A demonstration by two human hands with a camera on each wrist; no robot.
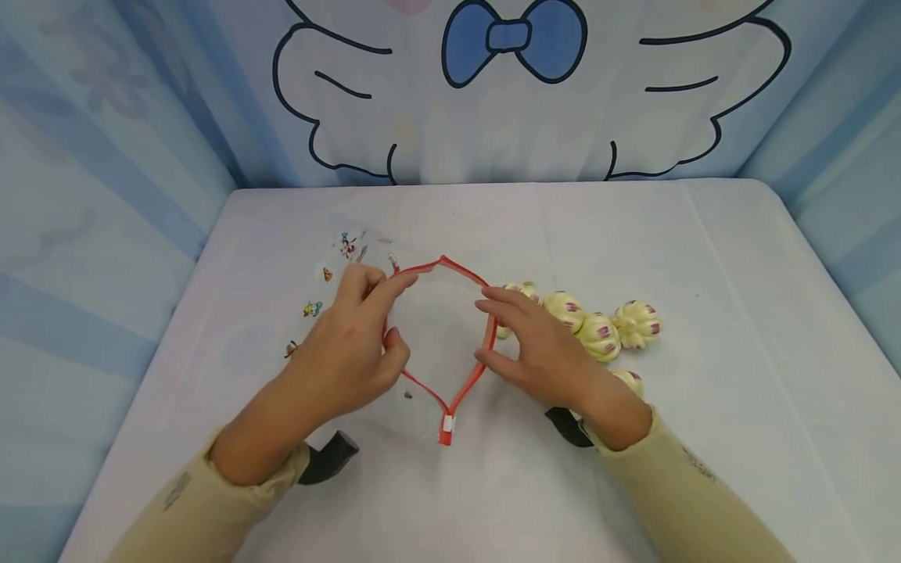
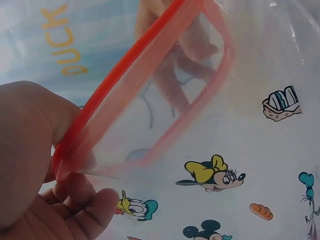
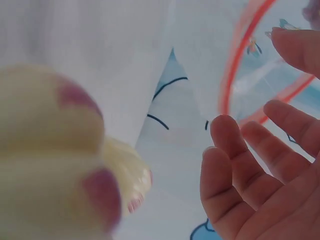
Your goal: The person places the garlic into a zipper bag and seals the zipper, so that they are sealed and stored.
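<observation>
A clear zip bag (image 1: pixel 438 336) with a red rim (image 1: pixel 464 270) and cartoon prints lies mid-table, its mouth spread into a diamond. My left hand (image 1: pixel 355 340) pinches the left side of the rim between thumb and fingers; the left wrist view shows that hand (image 2: pixel 35 150) on the red rim (image 2: pixel 150 75). On the right side of the rim, my right hand (image 1: pixel 542 344) rests with its fingers loosely spread. In the right wrist view its fingers (image 3: pixel 260 170) lie by the rim (image 3: pixel 234 70). Several cream garlic-shaped toys (image 1: pixel 598 332) with purple marks lie just behind the right hand; one toy (image 3: pixel 50 150) looms blurred.
The white table (image 1: pixel 739 328) is walled by blue-striped cloth on both sides and a cartoon backdrop (image 1: pixel 514 86) behind. The bag's white zip slider (image 1: pixel 446 426) points toward me. Black wrist mounts (image 1: pixel 331 457) sit under both sleeves.
</observation>
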